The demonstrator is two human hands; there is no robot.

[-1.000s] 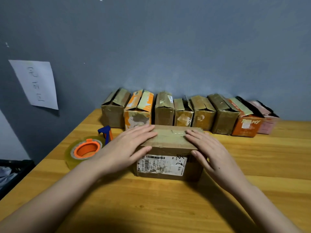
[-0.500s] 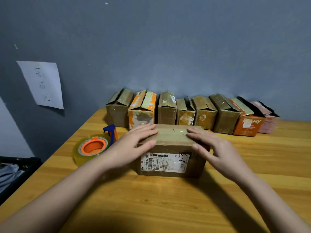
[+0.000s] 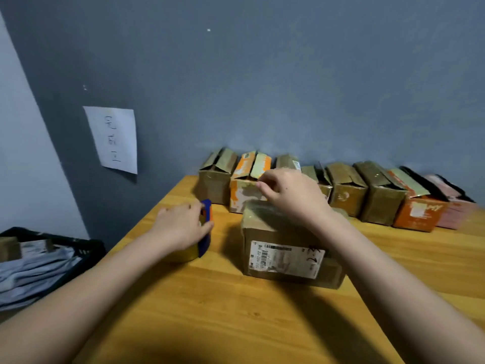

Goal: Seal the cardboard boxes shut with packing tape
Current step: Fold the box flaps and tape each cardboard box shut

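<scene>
Gripping the tape roll on the wooden table, left of the labelled cardboard box.

Curling the left hand round the roll beside its blue and orange cutter, fingers wrapping its top, just left of the box. Hovering the right hand over the box's far top edge, fingers bending inward with thumb and forefinger close together; whether pinching anything, cannot tell through the blur. Covering part of the box top with that wrist and forearm. Sitting close to the near edge, white shipping label facing the camera. Lining the grey wall behind: a row of small boxes, flaps partly up, two of them orange, the right hand hiding some of the middle ones. Hanging on the wall at left: a handwritten paper sheet. Lying below the table's left edge: a dark crate holding folded cloth.
</scene>
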